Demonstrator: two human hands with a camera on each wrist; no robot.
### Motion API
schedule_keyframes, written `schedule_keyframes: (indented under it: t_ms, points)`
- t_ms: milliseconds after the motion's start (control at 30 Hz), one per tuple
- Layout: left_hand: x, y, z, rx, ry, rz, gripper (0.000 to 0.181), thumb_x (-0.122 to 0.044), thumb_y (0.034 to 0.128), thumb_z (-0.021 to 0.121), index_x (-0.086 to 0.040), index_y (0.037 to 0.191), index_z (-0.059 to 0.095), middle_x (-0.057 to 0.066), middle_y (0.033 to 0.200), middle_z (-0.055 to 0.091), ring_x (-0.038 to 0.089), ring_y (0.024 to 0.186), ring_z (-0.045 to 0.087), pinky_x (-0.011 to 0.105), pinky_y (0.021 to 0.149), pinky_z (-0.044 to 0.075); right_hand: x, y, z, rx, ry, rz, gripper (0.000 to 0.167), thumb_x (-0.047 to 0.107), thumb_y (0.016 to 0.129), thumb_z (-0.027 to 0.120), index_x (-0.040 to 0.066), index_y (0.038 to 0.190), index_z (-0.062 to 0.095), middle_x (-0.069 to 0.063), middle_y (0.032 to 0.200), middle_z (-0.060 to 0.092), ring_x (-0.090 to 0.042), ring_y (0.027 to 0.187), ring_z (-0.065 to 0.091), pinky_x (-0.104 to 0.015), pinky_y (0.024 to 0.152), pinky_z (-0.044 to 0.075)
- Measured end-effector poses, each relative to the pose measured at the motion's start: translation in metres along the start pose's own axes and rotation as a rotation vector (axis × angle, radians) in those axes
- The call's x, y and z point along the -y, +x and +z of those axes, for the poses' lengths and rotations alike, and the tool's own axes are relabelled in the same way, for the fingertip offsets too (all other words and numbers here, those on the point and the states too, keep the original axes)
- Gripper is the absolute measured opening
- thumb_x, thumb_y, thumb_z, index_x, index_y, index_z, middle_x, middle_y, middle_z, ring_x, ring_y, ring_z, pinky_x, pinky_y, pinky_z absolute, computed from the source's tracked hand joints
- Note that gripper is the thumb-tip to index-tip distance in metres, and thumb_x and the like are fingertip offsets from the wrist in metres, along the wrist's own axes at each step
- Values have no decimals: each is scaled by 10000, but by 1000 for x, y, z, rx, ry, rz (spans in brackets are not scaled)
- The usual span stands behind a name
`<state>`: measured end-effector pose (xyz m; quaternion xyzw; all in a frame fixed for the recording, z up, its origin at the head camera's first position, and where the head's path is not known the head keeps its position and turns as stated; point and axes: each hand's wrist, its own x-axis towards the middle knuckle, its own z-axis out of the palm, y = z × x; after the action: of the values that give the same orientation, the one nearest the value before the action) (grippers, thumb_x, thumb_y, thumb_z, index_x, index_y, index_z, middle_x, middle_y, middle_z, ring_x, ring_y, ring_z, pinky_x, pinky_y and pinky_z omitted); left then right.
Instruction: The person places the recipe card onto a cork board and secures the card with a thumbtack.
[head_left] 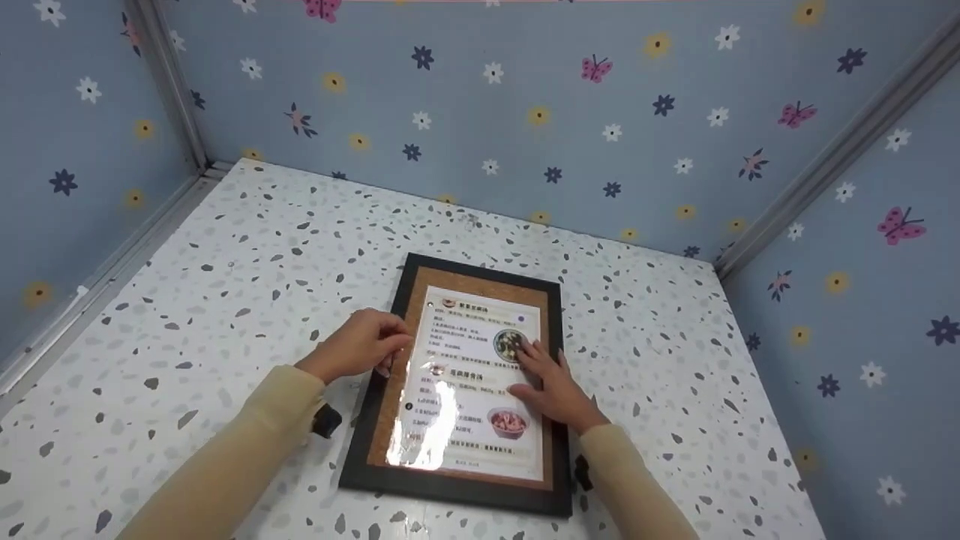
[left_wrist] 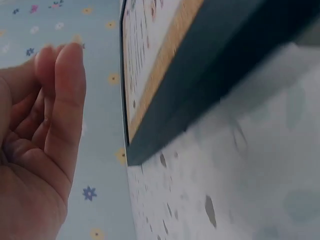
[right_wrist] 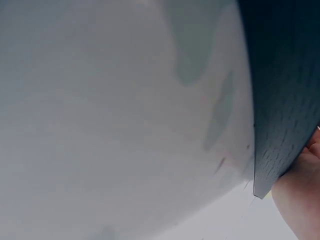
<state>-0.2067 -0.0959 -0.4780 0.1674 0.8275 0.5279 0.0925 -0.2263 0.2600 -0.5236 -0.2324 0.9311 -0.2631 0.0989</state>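
A corkboard in a black wooden frame lies on the speckled tabletop. A glossy printed recipe sheet with food pictures covers most of the cork. Small round pin heads show on it: a white one at upper left, a purple one at upper right, a black one at lower left. My left hand hovers by the frame's left side, thumb and index tips together; the left wrist view shows nothing between them. My right hand rests spread on the sheet's right side, partly hiding a soup picture.
White terrazzo-patterned tabletop surrounds the board. Blue flowered panels stand at the back and both sides, joined by metal corner strips. Glare whitens the lower left of the sheet. Black straps sit at both wrists.
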Motion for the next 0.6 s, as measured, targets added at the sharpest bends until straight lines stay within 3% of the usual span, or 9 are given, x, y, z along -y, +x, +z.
schedule_keyframes:
  t_ms: [100, 233, 400, 600]
  points:
    - [-8, 4, 11, 14, 72, 27, 157, -87, 977, 617, 21, 1040, 712, 153, 828, 665, 192, 609, 609, 308, 564, 526, 0, 1, 0, -1, -8, -6, 746, 483, 924, 646, 84, 1504, 402, -16, 1613, 229, -238, 1495, 112, -501, 1171, -31]
    - [-16, 8, 29, 65, 93, 25, 192, -75, 986, 582, 9, 1103, 709, 125, 928, 666, 205, 628, 631, 317, 570, 534, 0, 0, 1, 11, -8, 29, 748, 502, 921, 640, 127, 1517, 390, 24, 1618, 205, -210, 1497, 93, -475, 1174, -36]
    - [-20, 15, 54, 142, -1, 70, 244, -39, 1001, 538, 39, 1203, 650, 176, 927, 654, 307, 684, 661, 358, 563, 567, 0, -1, 2, 14, -3, 74, 755, 529, 913, 635, 177, 1529, 374, 54, 1620, 188, -201, 1498, 70, -470, 1175, -24]
    - [-37, 24, 87, 219, -101, 142, 165, -33, 984, 585, 56, 1073, 692, 137, 891, 713, 281, 758, 702, 340, 616, 579, 1, 1, 1, 17, -31, 80, 748, 523, 921, 631, 188, 1533, 362, 50, 1620, 187, -202, 1498, 75, -477, 1174, -24]
